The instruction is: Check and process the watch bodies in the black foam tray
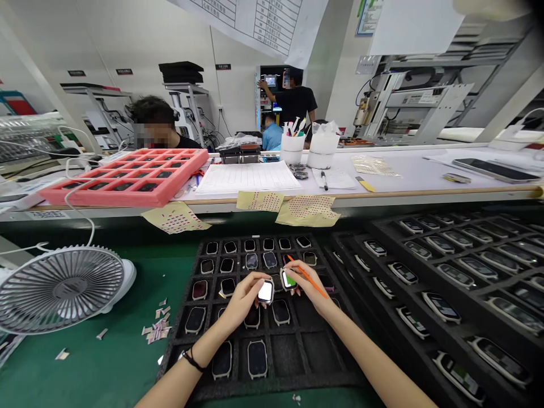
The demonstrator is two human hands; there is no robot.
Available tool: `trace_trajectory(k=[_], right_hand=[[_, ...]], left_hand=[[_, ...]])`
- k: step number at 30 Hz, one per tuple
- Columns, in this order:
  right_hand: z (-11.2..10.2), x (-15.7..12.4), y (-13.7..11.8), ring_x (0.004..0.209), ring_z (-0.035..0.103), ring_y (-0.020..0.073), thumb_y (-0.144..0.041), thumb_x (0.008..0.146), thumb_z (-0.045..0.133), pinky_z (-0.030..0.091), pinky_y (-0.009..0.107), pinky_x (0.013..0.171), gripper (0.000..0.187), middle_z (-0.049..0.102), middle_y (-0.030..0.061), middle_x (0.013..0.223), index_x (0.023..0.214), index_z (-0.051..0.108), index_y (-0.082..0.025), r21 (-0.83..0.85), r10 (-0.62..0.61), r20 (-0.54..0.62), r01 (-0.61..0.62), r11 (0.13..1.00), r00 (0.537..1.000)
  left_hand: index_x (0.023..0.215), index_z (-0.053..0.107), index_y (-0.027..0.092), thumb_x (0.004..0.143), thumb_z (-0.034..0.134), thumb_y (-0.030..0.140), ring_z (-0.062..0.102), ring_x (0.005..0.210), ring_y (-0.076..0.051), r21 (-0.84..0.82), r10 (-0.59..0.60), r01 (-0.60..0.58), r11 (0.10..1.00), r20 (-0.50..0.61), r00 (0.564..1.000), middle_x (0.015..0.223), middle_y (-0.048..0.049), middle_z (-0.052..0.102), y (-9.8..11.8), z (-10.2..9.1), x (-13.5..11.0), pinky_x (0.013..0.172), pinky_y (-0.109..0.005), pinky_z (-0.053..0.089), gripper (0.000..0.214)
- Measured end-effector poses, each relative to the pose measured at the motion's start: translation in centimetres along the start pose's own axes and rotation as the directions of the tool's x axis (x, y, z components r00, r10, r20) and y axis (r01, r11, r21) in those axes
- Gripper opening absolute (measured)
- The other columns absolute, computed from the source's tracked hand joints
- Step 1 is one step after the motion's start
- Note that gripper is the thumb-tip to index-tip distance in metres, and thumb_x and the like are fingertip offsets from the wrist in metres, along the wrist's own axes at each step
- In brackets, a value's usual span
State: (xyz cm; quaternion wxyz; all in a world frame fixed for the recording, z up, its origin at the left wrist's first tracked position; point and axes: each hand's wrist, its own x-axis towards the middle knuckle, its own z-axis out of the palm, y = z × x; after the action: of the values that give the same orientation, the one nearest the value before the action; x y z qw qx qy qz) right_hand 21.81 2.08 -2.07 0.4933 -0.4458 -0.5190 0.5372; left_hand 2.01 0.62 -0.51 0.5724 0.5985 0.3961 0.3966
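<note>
My left hand is closed around a small watch body with a lit white screen, held just above a black foam tray. My right hand grips a second watch body with a green sticker on its face and an orange pen-like stick that slants up to the left. Both hands hover over the middle rows of the tray, whose cells hold several dark watch bodies. The two held pieces are close together, nearly touching.
A white desk fan stands at the left on the green mat, with paper scraps beside it. Long black trays of watch bodies fill the right. A raised shelf holds a pink tray, paper sheets, two white cups. Other people work behind.
</note>
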Motion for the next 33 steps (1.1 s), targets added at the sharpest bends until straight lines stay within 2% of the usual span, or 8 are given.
trace_trajectory(k=[3, 6, 11, 18, 22, 26, 29, 33], right_hand=[[-0.1, 0.1, 0.0, 0.041, 0.049, 0.0081, -0.044, 0.075, 0.066, 0.033, 0.020, 0.037, 0.027, 0.054, -0.0044, 0.062, 0.085, 0.058, -0.020, -0.003, 0.003, -0.023, -0.003, 1.000, 1.000], [-0.1, 0.1, 0.1, 0.043, 0.050, 0.0083, -0.042, 0.073, 0.069, 0.032, 0.020, 0.037, 0.029, 0.054, -0.0043, 0.064, 0.088, 0.056, -0.020, -0.001, -0.017, 0.005, 0.017, 1.000, 1.000], [-0.2, 0.0, 0.3, 0.055, 0.057, 0.0114, -0.035, 0.071, 0.073, 0.036, 0.020, 0.040, 0.035, 0.059, -0.0007, 0.078, 0.097, 0.054, -0.022, -0.011, -0.059, 0.097, 0.060, 0.998, 0.994], [-0.3, 0.0, 0.9, 0.068, 0.061, 0.0153, -0.032, 0.073, 0.072, 0.042, 0.022, 0.045, 0.039, 0.060, 0.0023, 0.088, 0.106, 0.052, -0.025, -0.001, -0.086, 0.165, 0.087, 0.996, 0.983], [-0.2, 0.0, 0.9, 0.069, 0.062, 0.0158, -0.033, 0.075, 0.070, 0.041, 0.021, 0.045, 0.038, 0.061, 0.0036, 0.091, 0.108, 0.052, -0.025, 0.020, -0.093, 0.188, 0.091, 0.996, 0.978], [-0.1, -0.1, 0.3, 0.061, 0.060, 0.0132, -0.037, 0.076, 0.069, 0.037, 0.020, 0.042, 0.034, 0.059, 0.0016, 0.083, 0.103, 0.054, -0.023, 0.017, -0.068, 0.127, 0.066, 0.998, 0.990], [0.0, 0.0, -0.1, 0.052, 0.056, 0.0107, -0.042, 0.075, 0.068, 0.035, 0.020, 0.039, 0.032, 0.057, -0.0014, 0.072, 0.097, 0.056, -0.022, 0.018, -0.045, 0.054, 0.044, 0.999, 0.998], [0.0, 0.0, -0.3, 0.044, 0.050, 0.0091, -0.047, 0.073, 0.068, 0.033, 0.020, 0.036, 0.031, 0.055, -0.0028, 0.066, 0.087, 0.058, -0.021, 0.007, -0.008, -0.024, 0.008, 1.000, 1.000]], left_hand=[[0.111, 0.054, 0.019, 0.084, 0.055, 0.046, 0.059, 0.065, -0.014, -0.034, 0.015, -0.014, 0.999, 0.050, 0.999, 0.085, -0.0025, 0.058, -0.2, 0.1, 0.0, 0.051, -0.022, 0.041, 0.038], [0.119, 0.047, 0.020, 0.082, 0.060, 0.042, 0.060, 0.074, -0.015, -0.055, 0.016, -0.012, 0.998, 0.080, 0.997, 0.099, -0.0061, 0.057, -0.4, 0.2, 0.0, 0.055, -0.022, 0.042, 0.045], [0.119, 0.046, 0.020, 0.077, 0.067, 0.037, 0.059, 0.079, -0.015, -0.043, 0.039, -0.037, 0.998, 0.040, 0.998, 0.104, -0.0074, 0.057, -0.5, 0.3, 0.0, 0.067, -0.026, 0.047, 0.050], [0.098, 0.057, 0.018, 0.081, 0.057, 0.049, 0.054, 0.058, -0.011, 0.001, -0.026, 0.026, 1.000, -0.126, 0.992, 0.078, -0.0009, 0.058, 0.1, -0.1, 0.2, 0.047, -0.020, 0.041, 0.036], [0.090, 0.058, 0.017, 0.079, 0.057, 0.054, 0.050, 0.055, -0.011, -0.018, -0.053, 0.051, 0.999, -0.133, 0.990, 0.067, 0.0018, 0.053, 0.2, -0.1, 0.2, 0.044, -0.019, 0.040, 0.038], [0.097, 0.057, 0.018, 0.080, 0.059, 0.049, 0.051, 0.060, -0.011, -0.013, -0.017, 0.016, 1.000, -0.064, 0.998, 0.073, 0.0009, 0.054, 0.2, 0.1, 0.1, 0.049, -0.021, 0.044, 0.035], [0.105, 0.054, 0.018, 0.078, 0.064, 0.041, 0.056, 0.076, -0.015, 0.007, 0.029, -0.029, 1.000, -0.004, 1.000, 0.091, -0.0039, 0.058, 0.2, 0.3, 0.0, 0.062, -0.024, 0.048, 0.036], [0.108, 0.052, 0.018, 0.074, 0.068, 0.032, 0.057, 0.085, -0.017, 0.087, 0.053, -0.053, 0.995, 0.001, 0.999, 0.101, -0.0066, 0.059, 0.0, 0.4, -0.2, 0.068, -0.024, 0.047, 0.040]])
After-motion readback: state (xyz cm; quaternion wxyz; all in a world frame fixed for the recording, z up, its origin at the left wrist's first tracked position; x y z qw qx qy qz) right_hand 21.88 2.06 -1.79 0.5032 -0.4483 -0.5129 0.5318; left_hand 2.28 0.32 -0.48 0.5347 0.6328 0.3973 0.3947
